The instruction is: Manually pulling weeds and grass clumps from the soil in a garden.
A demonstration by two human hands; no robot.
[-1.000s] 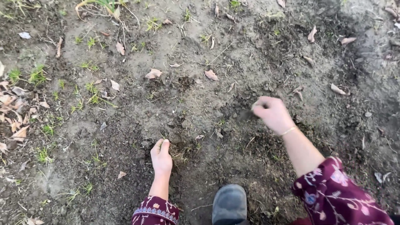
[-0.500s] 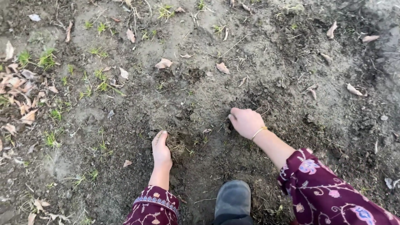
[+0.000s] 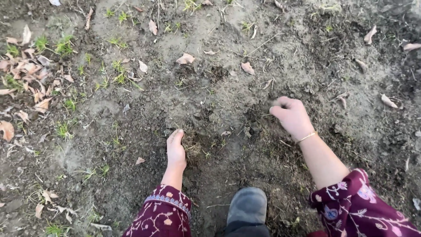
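Below, left hand (image 3: 176, 151) touches dry tuft (image 3: 191, 144); right hand (image 3: 291, 116) fisted.

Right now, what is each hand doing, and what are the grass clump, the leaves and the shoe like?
left hand: edge-on against the soil, touching the dry grass clump
right hand: curled over dark soil; a grip cannot be told
dry grass clump: rooted, brown
soil: dark, crumbly
dry leaves: scattered, curled, lying flat
grey shoe: planted on the soil
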